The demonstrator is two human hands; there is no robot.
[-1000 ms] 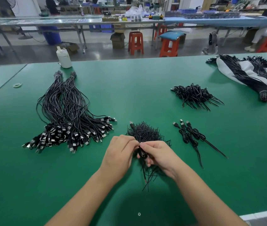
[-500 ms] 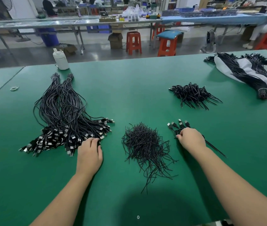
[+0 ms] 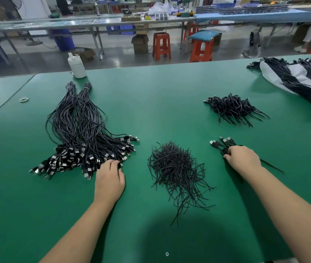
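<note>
Left hand [image 3: 110, 179] palm-down, touching cable bundle [image 3: 78, 130] — right hand [image 3: 243, 160] grips tied cables [image 3: 221, 144].

We are seeing two bare forearms, one showing at seven o'clock of the view and the other at four o'clock, both smooth and slim. We are finding the left hand [image 3: 110, 179] and the right hand [image 3: 243, 160] bare too, with rounded knuckles showing.

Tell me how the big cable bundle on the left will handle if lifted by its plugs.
Probably floppy: the cables curve and lie slack on the table. Bands cinch the far ends, so those should hold together, while the loose plugs would likely fan and dangle. Probably hefty, given so many strands.
</note>
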